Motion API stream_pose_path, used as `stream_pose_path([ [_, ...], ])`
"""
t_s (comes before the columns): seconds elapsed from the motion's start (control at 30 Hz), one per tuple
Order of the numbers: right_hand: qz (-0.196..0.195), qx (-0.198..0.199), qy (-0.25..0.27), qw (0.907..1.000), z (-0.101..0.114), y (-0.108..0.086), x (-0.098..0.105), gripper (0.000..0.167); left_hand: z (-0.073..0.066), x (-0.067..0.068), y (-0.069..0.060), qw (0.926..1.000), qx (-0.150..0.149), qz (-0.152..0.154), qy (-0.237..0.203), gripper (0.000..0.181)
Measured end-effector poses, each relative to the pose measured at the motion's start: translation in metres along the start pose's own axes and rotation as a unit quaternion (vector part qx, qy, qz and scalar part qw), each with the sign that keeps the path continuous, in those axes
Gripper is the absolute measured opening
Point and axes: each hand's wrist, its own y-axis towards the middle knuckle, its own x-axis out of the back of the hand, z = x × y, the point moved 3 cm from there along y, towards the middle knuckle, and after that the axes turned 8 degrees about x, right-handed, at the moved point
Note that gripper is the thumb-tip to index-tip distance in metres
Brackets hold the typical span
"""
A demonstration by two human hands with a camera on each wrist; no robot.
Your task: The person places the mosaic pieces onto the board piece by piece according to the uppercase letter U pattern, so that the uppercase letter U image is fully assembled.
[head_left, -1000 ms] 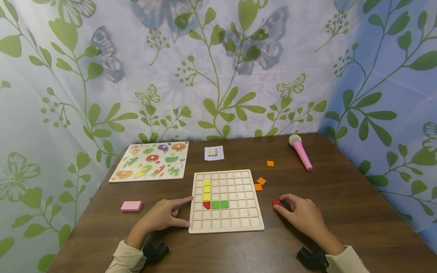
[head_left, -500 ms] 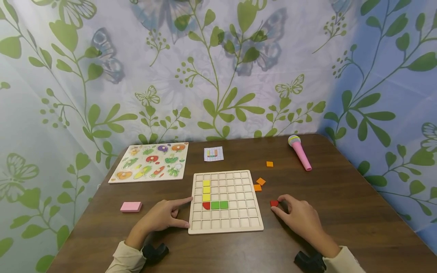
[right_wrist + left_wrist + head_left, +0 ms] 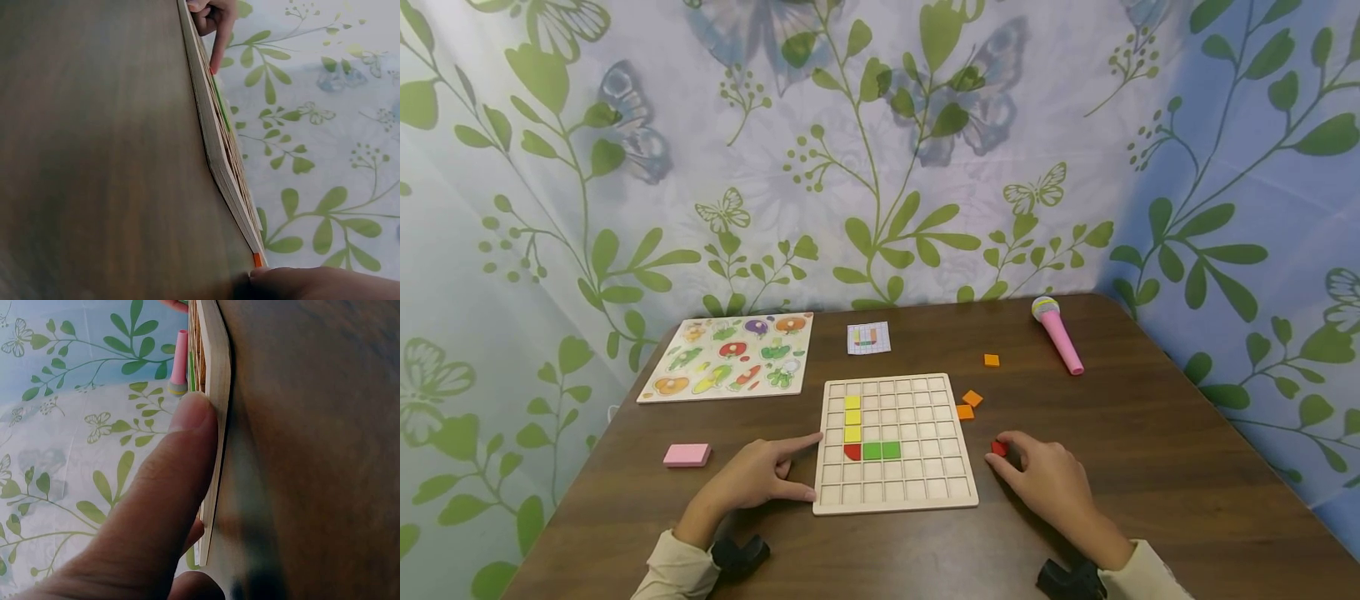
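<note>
Thumb and index finger of the right hand [image 3: 1048, 483] pinch a small red piece [image 3: 999, 448] on the table, right of the gridded wooden board [image 3: 917, 490]. The left hand [image 3: 752, 475] has its index finger and thumb stretched out against the board's left edge; in the left wrist view its thumb [image 3: 156, 494] lies on the rim [image 3: 219, 356]. On the board, three yellow squares [image 3: 852, 418] form a column above a red piece with a rounded corner [image 3: 852, 452], and two green squares [image 3: 882, 451] continue to the right.
Orange squares [image 3: 973, 398] lie beside the board's upper right, another [image 3: 992, 360] farther back. A pattern card [image 3: 868, 338] sits behind the board. Around them are a vegetable puzzle [image 3: 730, 358], a pink block [image 3: 687, 455] and a pink microphone [image 3: 1060, 337].
The right hand and the red piece have shifted slightly left, closer to the board. The left hand stays at the board's edge.
</note>
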Motion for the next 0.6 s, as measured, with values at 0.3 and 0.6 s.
stream_pose_path([
  [0.3, 0.003, 0.032, 0.012, 0.9994, -0.005, 0.001, -0.002, 0.026, 0.001, 0.0, -0.001, 1.0, -0.001, -0.002, 0.001, 0.085],
  [0.6, 0.022, 0.038, 0.035, 0.9984, -0.013, 0.002, 0.005, 0.04, 0.001, 0.0, -0.001, 0.9998, -0.017, -0.012, 0.005, 0.084],
])
